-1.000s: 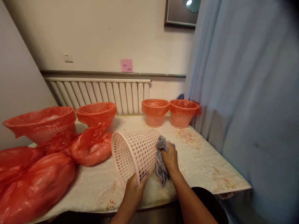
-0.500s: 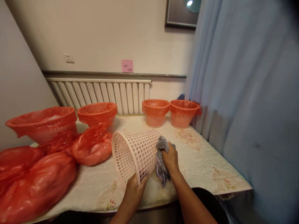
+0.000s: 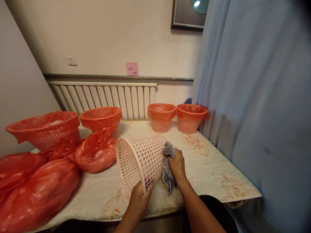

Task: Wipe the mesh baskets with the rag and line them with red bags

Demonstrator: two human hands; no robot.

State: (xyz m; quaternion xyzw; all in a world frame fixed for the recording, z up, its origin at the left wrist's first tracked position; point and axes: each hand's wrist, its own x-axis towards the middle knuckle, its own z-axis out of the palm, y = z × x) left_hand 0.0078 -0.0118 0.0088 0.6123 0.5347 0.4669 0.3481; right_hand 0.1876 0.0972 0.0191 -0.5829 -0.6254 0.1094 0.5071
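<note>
A pale pink perforated plastic wastebasket [image 3: 149,155] lies tilted on its side above the table, its mouth facing left. My left hand [image 3: 141,195] grips the near part of its rim, thumb outside and the other fingers partly hidden. In my right hand [image 3: 177,163] is a bunched grey cloth [image 3: 168,168], pressed against the basket's base end on the right. One corner of the cloth with a light purple edge hangs down toward the table.
Two wastebaskets lined with red bags, one left [image 3: 162,118] and one right [image 3: 190,119], stand at the back right. Lined baskets [image 3: 100,116] and filled red plastic bags [image 3: 43,191] crowd the left. A blue curtain [image 3: 243,97] borders the flowered tablecloth [image 3: 209,181].
</note>
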